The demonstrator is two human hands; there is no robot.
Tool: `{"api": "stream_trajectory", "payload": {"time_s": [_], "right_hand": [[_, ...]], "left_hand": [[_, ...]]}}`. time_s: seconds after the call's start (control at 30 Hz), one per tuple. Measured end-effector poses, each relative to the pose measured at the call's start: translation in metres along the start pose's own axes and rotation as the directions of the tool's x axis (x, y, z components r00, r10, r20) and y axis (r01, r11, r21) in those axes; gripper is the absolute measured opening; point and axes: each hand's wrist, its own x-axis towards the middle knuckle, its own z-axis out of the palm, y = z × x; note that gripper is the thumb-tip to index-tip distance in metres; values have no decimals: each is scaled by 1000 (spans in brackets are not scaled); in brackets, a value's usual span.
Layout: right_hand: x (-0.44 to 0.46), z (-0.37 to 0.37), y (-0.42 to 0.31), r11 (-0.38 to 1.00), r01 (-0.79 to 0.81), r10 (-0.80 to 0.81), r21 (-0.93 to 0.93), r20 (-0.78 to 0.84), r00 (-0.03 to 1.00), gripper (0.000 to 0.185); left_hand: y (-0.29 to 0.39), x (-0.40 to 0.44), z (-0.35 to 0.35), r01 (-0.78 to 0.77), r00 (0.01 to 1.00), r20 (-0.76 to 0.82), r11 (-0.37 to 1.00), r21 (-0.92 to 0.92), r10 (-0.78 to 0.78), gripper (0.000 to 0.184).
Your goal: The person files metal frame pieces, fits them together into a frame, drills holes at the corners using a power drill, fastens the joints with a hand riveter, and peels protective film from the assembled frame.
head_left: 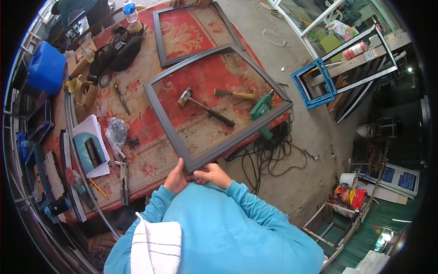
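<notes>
A dark grey rectangular frame (165, 124) lies on the red patterned cloth, its near corner at the table's edge against my body. My left hand (175, 178) grips that corner from the left, thumb along the outer side. On the other side of the corner, my right hand (213, 176) has its fingers curled onto the bar. Inside the frame's opening I see a hammer (207, 109), a wooden-handled chisel (237, 94) and a green power tool (261, 108), partly covered by the near bar. A second grey frame (159, 39) lies beyond, with another person's hands (194, 3) at its far edge.
Black cables (273, 160) lie tangled on the floor right of the table. To the left are a screwdriver (122, 98), a notebook (89, 146), crumpled plastic (117, 133) and a blue jug (46, 67). A blue frame (314, 83) stands at right; a water bottle (130, 11) is at the back.
</notes>
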Motion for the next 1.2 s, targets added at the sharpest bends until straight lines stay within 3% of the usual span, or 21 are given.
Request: {"api": "stream_trajectory", "payload": {"time_s": [0.07, 0.1, 0.13, 0.17, 0.2, 0.23, 0.27, 0.3, 0.33, 0.4, 0.5, 0.57, 0.6, 0.67, 0.8, 0.87, 0.93, 1.0, 1.13, 1.17, 1.2], "right_hand": [[12, 0, 2, 960, 38, 14, -276, 186, 983, 52], [4, 2, -14, 967, 57, 14, -248, 275, 961, 52], [5, -15, -27, 919, 100, 62, -381, 391, 918, 48], [12, -43, -23, 815, 266, -23, -515, 429, 903, 46], [5, -63, -41, 900, -56, 192, -432, 279, 941, 44], [7, -98, -44, 857, -18, 121, -515, 167, 979, 48], [7, -128, -51, 602, -60, -74, -796, -130, 989, 46], [2, -150, -58, 321, -233, -395, -918, -353, 848, 38], [3, -179, -58, 375, -339, -551, -863, -502, 667, 34], [7, -226, -62, 432, -434, -639, -791, -608, 471, 49], [26, -252, -68, 364, -461, -644, -809, -577, 503, 61], [63, -291, -48, 165, -449, -727, -878, -416, 546, 68], [61, -292, -61, 164, -445, -728, -880, -412, 547, 68], [38, -274, -96, 411, -182, -484, -893, -383, 787, 63], [10, -278, -113, 378, -303, -420, -874, -454, 786, 54], [-12, -300, -91, 245, -355, -656, -902, -424, 624, 64], [-37, -312, -87, 166, -530, -610, -831, -509, 607, 61], [-58, -326, -81, 266, -620, -596, -738, -631, 496, 58], [-115, -362, -72, 641, -460, -539, -614, -787, 299, 55], [-128, -368, -72, 629, -469, -540, -620, -782, 310, 55], [-143, -365, -78, 750, -383, -443, -539, -840, 315, 53]], "left_hand": [[7, -1, -4, -57, 998, -29, 998, -30, 56, 55], [5, 3, -14, -62, 998, -35, 998, -33, 61, 55], [0, 11, -31, -100, 986, -141, 994, -48, 93, 51], [-2, 17, -45, -140, 962, -243, 988, -57, 123, 47], [-2, 17, -55, -143, 961, -245, 988, -55, 125, 47], [0, 16, -65, -174, 950, -262, 985, -4, 167, 44], [2, 16, -69, -204, 938, -275, 978, 47, 209, 42], [5, 11, -66, -226, 920, -315, 972, 57, 232, 40], [6, 10, -71, -224, 921, -313, 973, 60, 232, 40], [10, 6, -81, -266, 916, -294, 962, 62, 272, 37], [15, 1, -87, -311, 892, -298, 940, 143, 341, 33], [17, -1, -88, -323, 881, -303, 930, 176, 363, 31], [17, -2, -89, -327, 879, -305, 928, 177, 367, 31], [16, -9, -95, -250, 938, -196, 950, 187, 286, 31], [4, -13, -105, -195, 958, -174, 962, 190, 228, 31], [-2, -12, -109, -175, 970, -126, 956, 235, 208, 30], [-12, -12, -118, -169, 967, -147, 958, 231, 206, 29], [-22, -9, -121, -163, 962, -182, 962, 218, 204, 28], [-46, 10, -134, -120, 929, -295, 935, 333, 224, 33], [-53, 19, -140, -89, 912, -347, 931, 354, 219, 36], [-54, 23, -138, -86, 911, -354, 937, 339, 212, 36]]}}
